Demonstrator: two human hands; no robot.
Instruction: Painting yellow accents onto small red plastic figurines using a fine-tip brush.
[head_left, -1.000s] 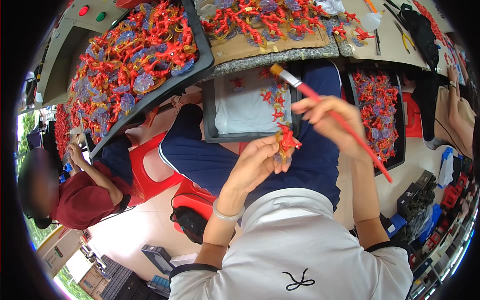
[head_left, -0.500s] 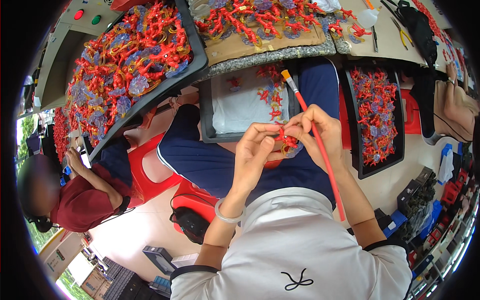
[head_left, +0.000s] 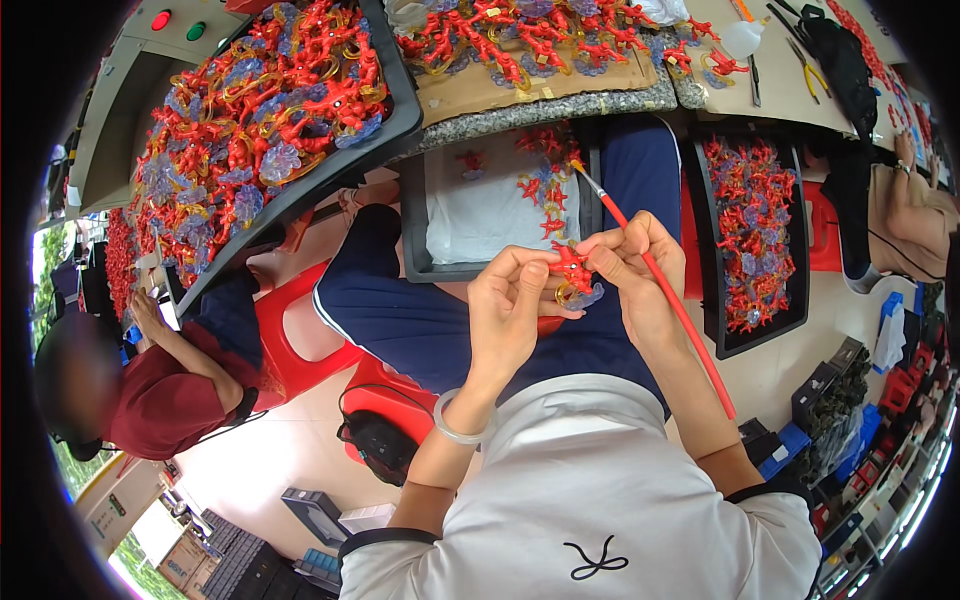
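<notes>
Between my two hands, above my lap, is a small red toy figure [head_left: 572, 268] with a yellow ring and a clear bluish base. My left hand [head_left: 508, 305] pinches it from the left side. Fingertips of my right hand [head_left: 640, 270] touch the figure from the right. The same right hand also grips a long red-handled paintbrush [head_left: 672, 298], its bristles pointing up and away over the tray. That dark tray [head_left: 412, 240], lined with white plastic, sits just beyond my hands and holds several similar figures along its right side.
A big black tray [head_left: 405, 118] heaped with red figures stands at the upper left. More figures lie on cardboard [head_left: 470, 100] on the table. Pliers [head_left: 808, 75] lie at the upper right. Another filled tray [head_left: 712, 300] is at my right. A co-worker [head_left: 170, 400] sits at the left.
The figure has turned in my fingers and shows more of its front. The brush handle has swung, its lower end going right, and my right fingers have opened out slightly.
</notes>
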